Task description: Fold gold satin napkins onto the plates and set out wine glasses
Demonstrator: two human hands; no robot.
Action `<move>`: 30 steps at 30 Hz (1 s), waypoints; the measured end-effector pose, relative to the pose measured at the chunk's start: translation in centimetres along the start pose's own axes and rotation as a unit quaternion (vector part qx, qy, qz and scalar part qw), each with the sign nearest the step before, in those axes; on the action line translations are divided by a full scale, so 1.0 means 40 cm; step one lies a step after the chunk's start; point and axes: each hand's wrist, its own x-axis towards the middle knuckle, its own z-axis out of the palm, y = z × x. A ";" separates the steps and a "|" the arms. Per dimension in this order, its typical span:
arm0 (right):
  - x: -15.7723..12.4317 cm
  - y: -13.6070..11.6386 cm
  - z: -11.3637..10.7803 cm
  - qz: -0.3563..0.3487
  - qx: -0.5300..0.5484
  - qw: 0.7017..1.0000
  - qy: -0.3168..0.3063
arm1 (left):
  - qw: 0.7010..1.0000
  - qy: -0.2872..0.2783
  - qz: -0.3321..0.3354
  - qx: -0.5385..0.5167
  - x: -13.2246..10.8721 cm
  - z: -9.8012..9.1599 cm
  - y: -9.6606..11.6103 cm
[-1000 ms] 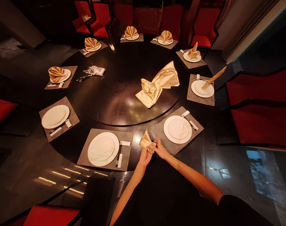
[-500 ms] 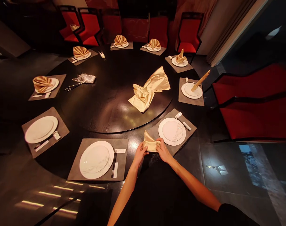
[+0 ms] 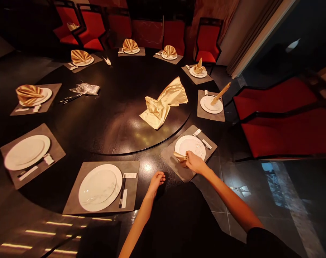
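Observation:
My right hand [image 3: 195, 162] grips a small folded gold napkin [image 3: 180, 157], mostly hidden by my fingers, and holds it at the left edge of a white plate [image 3: 190, 147]. That plate lies on a grey placemat [image 3: 176, 163]. My left hand [image 3: 157, 182] holds nothing and is low over the dark table [image 3: 141, 166], close to the right side of another placemat [image 3: 104, 188] with a white plate [image 3: 98, 188], chopsticks and white paper sleeves.
Several more place settings ring the round black table [image 3: 71, 172], most with folded gold napkins on plates. A crumpled gold cloth [image 3: 160, 105] lies on the central turntable [image 3: 130, 136]. Chopsticks and clear plastic wrap [image 3: 85, 89] lie at left. Red chairs [image 3: 273, 122] surround the table.
My hands have separated. The right hand has carried the napkin onto the plate's edge, and the left hand has let go and moved back toward me. The view has shifted slightly.

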 end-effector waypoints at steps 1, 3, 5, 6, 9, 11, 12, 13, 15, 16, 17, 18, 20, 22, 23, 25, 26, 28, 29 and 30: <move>0.017 0.042 -0.016 0.007 -0.041 0.999 -0.004 | 1.000 0.024 -0.003 0.005 0.005 -0.027 -0.025; 0.050 0.123 -0.038 0.019 -0.110 0.994 -0.004 | 0.997 0.065 -0.016 0.025 0.010 -0.081 -0.079; 0.080 0.188 -0.047 0.029 -0.159 0.987 0.001 | 0.993 0.097 -0.041 0.051 0.011 -0.128 -0.131; 0.092 0.212 -0.048 0.036 -0.176 0.984 0.003 | 0.991 0.109 -0.054 0.062 0.010 -0.146 -0.156; 0.124 0.251 -0.038 0.054 -0.201 0.978 -0.001 | 0.985 0.128 -0.080 0.081 0.002 -0.176 -0.223; 0.140 0.258 -0.028 0.067 -0.203 0.977 -0.003 | 0.983 0.133 -0.094 0.085 -0.005 -0.180 -0.261; 0.147 0.260 -0.023 0.073 -0.201 0.977 -0.006 | 0.982 0.135 -0.101 0.087 -0.009 -0.180 -0.279; 0.154 0.261 -0.017 0.077 -0.198 0.977 -0.010 | 0.981 0.134 -0.105 0.088 -0.012 -0.179 -0.294; 0.163 0.264 -0.005 0.081 -0.192 0.978 -0.018 | 0.982 0.130 -0.103 0.092 -0.018 -0.177 -0.316; 0.167 0.266 0.000 0.083 -0.188 0.978 -0.019 | 0.982 0.129 -0.100 0.094 -0.020 -0.176 -0.323; 0.169 0.269 0.005 0.087 -0.185 0.979 -0.018 | 0.982 0.130 -0.096 0.097 -0.022 -0.176 -0.326; 0.169 0.272 0.009 0.092 -0.181 0.979 -0.014 | 0.982 0.132 -0.093 0.101 -0.023 -0.176 -0.327; 0.165 0.281 0.014 0.101 -0.166 0.981 0.004 | 0.980 0.135 -0.097 0.109 -0.025 -0.176 -0.323; 0.155 0.295 0.015 0.100 -0.142 0.984 0.034 | 0.979 0.132 -0.104 0.115 -0.026 -0.175 -0.315; 0.147 0.306 0.015 0.099 -0.128 0.985 0.052 | 0.978 0.131 -0.108 0.119 -0.026 -0.175 -0.310; 0.131 0.337 0.014 0.109 -0.095 0.985 0.093 | 0.977 0.129 -0.111 0.126 -0.027 -0.173 -0.303; 0.123 0.357 0.017 0.122 -0.075 0.983 0.116 | 0.977 0.129 -0.111 0.132 -0.028 -0.172 -0.301; 0.108 0.404 0.030 0.162 -0.023 0.971 0.173 | 0.975 0.126 -0.112 0.145 -0.028 -0.170 -0.296; 0.102 0.429 0.042 0.185 0.006 0.961 0.205 | 0.974 0.124 -0.112 0.152 -0.027 -0.168 -0.294; 0.098 0.453 0.058 0.198 0.033 0.951 0.234 | 0.973 0.121 -0.113 0.158 -0.025 -0.165 -0.291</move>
